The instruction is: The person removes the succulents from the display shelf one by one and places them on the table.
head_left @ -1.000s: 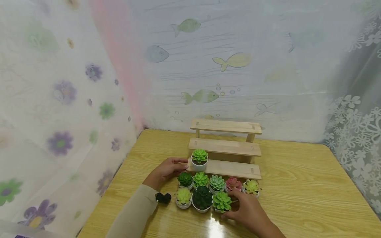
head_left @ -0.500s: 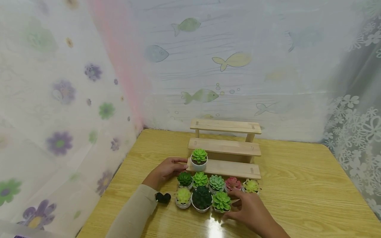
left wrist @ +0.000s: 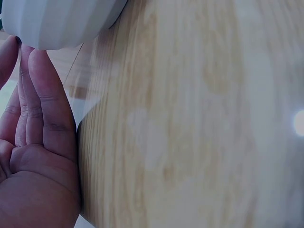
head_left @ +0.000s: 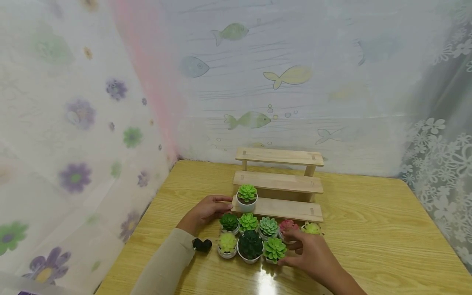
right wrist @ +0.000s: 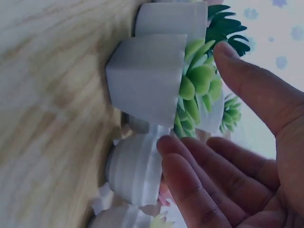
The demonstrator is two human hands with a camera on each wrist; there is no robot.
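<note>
My left hand [head_left: 207, 209] touches the left end of the lowest step [head_left: 287, 208] of a wooden three-step plant stand; in the left wrist view its fingers [left wrist: 50, 95] are straight, close to a white ribbed pot [left wrist: 61, 21]. On that step stands a bright green potted succulent [head_left: 246, 200]. My right hand [head_left: 309, 252] is at the front right of the grouped pots, thumb and fingers spread about a light green succulent [head_left: 274, 249]. In the right wrist view its angular white pot [right wrist: 147, 78] stands on the table, with the fingertips near its rim.
Beside it stand a dark green succulent [head_left: 250, 246] and a yellow-green one [head_left: 227, 243]. Behind them, a row of small succulents includes a pink one [head_left: 287, 226]. A black object [head_left: 202, 245] lies by the left sleeve. The middle step [head_left: 278, 182] and top step [head_left: 280, 156] rise behind.
My right hand has shifted slightly right, and its fingers now cover more of the pink and rightmost yellow-green succulents. My left hand, the stand and the pots stay where they were.
</note>
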